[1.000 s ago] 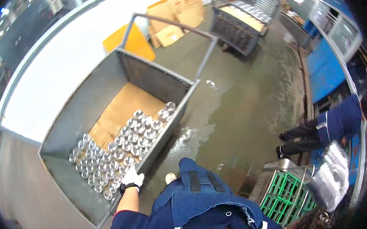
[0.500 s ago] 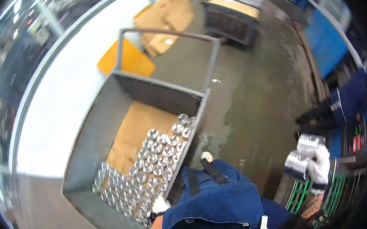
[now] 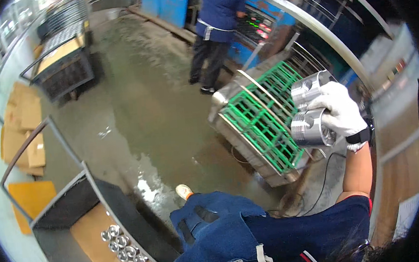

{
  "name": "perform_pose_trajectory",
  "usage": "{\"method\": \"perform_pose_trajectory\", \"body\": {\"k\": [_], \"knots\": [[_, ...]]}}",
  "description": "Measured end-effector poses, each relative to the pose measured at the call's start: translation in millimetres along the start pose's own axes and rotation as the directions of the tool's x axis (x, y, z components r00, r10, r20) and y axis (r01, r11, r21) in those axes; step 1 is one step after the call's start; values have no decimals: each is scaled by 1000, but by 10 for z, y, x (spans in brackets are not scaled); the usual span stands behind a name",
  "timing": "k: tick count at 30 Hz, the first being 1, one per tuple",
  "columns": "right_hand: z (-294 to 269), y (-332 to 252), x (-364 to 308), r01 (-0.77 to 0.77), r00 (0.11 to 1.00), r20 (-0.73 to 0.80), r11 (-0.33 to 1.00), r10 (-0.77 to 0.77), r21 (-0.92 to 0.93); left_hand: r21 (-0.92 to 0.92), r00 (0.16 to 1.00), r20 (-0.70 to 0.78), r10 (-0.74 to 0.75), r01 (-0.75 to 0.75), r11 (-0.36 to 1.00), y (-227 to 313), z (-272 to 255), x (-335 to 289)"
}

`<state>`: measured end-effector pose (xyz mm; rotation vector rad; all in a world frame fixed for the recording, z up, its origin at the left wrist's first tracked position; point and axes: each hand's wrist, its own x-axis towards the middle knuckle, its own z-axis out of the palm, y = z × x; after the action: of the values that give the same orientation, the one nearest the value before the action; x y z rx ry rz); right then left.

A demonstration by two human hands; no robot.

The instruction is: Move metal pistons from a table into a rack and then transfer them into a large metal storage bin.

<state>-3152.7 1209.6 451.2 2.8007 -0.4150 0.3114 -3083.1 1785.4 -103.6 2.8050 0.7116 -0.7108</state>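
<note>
Two silvery metal pistons, an upper piston [image 3: 307,89] and a lower piston [image 3: 306,129], are in the grip of my right hand [image 3: 338,107]. That hand wears a white glove, with a black band at the wrist. Its fingers are wrapped around the pistons, partly inside their hollow ends. Behind the pistons is a green slatted rack [image 3: 261,127] on a metal frame; whether they touch it I cannot tell. My left hand is out of view. At the lower left, several more pistons [image 3: 125,251] stand on cardboard inside a grey metal cart [image 3: 96,189].
A co-worker in blue [image 3: 217,12] stands at a control panel [image 3: 255,26] beyond the rack. A second cart [image 3: 65,76] stands at the far left. Folded cardboard [image 3: 24,126] and a yellow board [image 3: 33,201] lean by the left wall. The floor [image 3: 133,102] has wet patches.
The view has swung right. My right hand, holding both pistons, now appears before the green rack. My left hand, earlier at the cart's pistons, has left the view.
</note>
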Motion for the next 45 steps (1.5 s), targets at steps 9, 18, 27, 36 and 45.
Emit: {"method": "perform_pose_trajectory", "body": {"k": [9, 18, 27, 36, 45], "knots": [[-324, 165, -1104, -222, 973, -57, 974, 224, 45, 50, 988, -155, 23, -15, 999, -105, 71, -26], [1238, -91, -727, -97, 979, 205, 862, -8, 497, -72, 986, 143, -80, 91, 993, -627, 150, 171], [2271, -1756, 812, 322, 873, 51, 652, -485, 686, -257, 976, 164, -146, 185, 948, 177, -1041, -796], [2023, -4567, 2374, 804, 448, -320, 220, -835, 552, -412, 987, 160, -31, 96, 906, 29, -931, -691], [2979, -7468, 2682, 958, -28, -53, -42, -998, 283, -447, 985, 169, -43, 116, 887, 54, -849, -683]]}}
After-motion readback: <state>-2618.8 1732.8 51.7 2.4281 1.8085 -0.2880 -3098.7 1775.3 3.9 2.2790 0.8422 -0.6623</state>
